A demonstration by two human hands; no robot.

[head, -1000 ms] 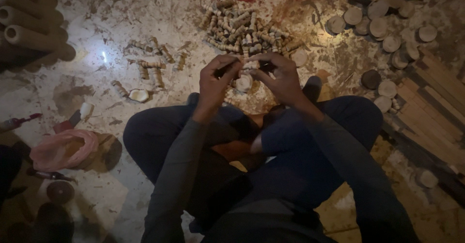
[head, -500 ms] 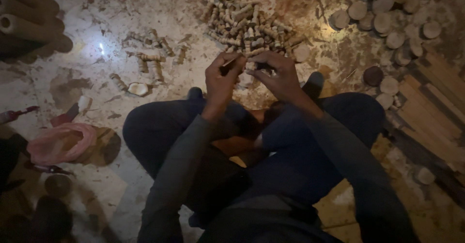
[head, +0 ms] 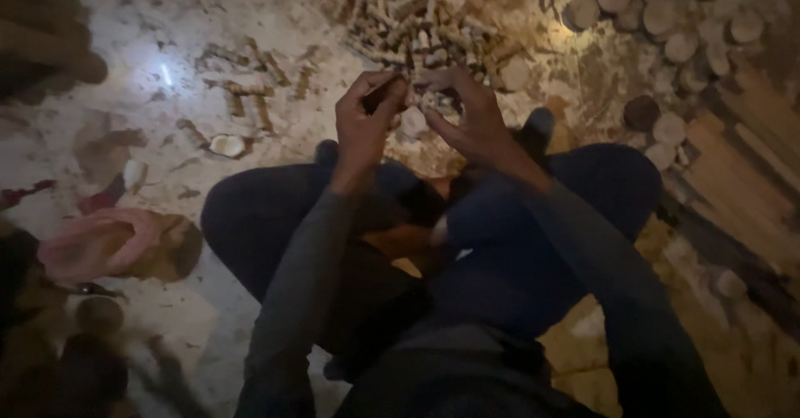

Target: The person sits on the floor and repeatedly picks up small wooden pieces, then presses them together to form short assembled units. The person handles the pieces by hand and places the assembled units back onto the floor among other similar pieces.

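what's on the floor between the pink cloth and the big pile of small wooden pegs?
Head view: between the pink cloth and the peg pile, a few loose pegs and a pale round piece lie on the dusty floor.

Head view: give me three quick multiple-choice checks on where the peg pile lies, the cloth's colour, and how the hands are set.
1. The pile of short wooden pegs lies:
A. ahead of the hands
B. behind the knees
C. on the cloth

2. The crumpled cloth on the floor is:
A. green
B. pink
C. white

3. The left hand and right hand are:
A. flat on the floor
B. resting on the knees
C. raised close together, each pinching a small piece

Answers: 1 A, the pile sits just beyond the fingertips; 2 B, it shows pink at left; 3 C, both are lifted above the legs, fingers curled on small pieces.
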